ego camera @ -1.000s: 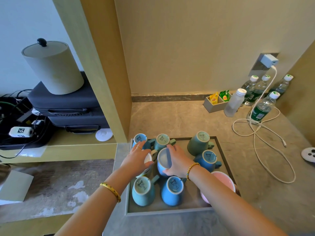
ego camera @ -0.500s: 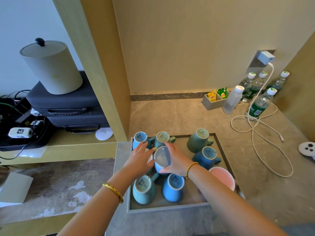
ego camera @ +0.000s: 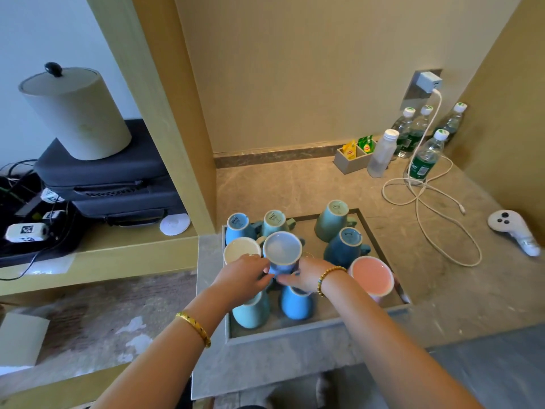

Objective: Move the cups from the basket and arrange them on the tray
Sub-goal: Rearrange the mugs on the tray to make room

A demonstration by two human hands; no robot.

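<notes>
while both hands' fingers grasp the upright blue cup, it sits over the tray.

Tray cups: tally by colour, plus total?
Blue cups: 4 (one darker)
Teal-green cups: 3
Cream cup: 1
Pink cup: 1
Total: 9
</notes>
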